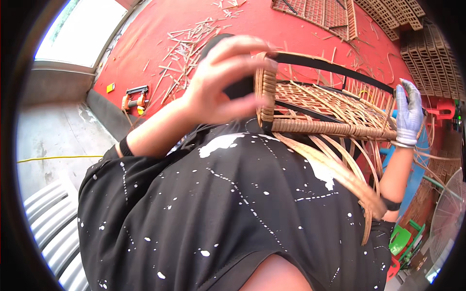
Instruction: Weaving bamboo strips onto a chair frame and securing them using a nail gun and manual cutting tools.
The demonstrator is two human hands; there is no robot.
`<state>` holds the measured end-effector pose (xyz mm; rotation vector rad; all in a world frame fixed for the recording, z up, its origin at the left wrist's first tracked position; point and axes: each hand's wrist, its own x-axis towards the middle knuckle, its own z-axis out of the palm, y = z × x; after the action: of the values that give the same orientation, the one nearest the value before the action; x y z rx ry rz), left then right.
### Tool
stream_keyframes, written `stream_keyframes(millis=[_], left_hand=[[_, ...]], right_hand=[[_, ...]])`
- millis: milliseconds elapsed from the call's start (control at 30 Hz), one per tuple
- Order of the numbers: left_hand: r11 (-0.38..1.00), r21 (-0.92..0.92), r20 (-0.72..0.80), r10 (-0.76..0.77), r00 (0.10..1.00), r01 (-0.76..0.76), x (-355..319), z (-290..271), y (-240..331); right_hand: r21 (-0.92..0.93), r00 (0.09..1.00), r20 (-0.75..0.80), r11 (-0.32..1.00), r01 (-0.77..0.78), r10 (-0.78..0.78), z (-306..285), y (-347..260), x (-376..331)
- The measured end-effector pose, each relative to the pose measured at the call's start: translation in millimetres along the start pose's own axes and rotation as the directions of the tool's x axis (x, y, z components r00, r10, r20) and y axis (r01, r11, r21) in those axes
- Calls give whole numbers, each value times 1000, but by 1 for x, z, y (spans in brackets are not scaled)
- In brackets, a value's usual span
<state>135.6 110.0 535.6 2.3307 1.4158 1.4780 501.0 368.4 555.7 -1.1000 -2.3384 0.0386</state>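
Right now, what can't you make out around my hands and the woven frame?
All in the head view:
- Left hand: blurred, so its exact contact with the woven frame is unclear.
- Right hand: too small to tell whether it presses or merely touches.
- Loose strips: lower end of the thick bundle smeared by blur.
- Fan: cut off by the dark lens rim.

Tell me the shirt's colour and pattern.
The shirt is black with white splatters and dashes, clearest in head view.
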Motion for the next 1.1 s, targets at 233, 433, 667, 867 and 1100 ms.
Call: stream_keyframes(millis=[233,433,667,867,1100], left_hand=[[998,21,282,53,958,-62,-9,20,10],[987,153,371,-9,928,-51,-26,34,16],[981,193,211,-51,976,9,-17,41,13],[996,88,215,-48,975,30,-15,30,-5],[999,33,383,-31,923,20,12,2,-16]], right_hand=[[394,895,352,911,126,-276,-39,-106,-47],[167,834,274,878,449,-479,42,-112,-90],[143,885,141,893,426,-445,59,-118,-57],[157,882,169,895,417,-440,59,-122,-32],[167,882,192,900,404,-431,63,-121,-18]])
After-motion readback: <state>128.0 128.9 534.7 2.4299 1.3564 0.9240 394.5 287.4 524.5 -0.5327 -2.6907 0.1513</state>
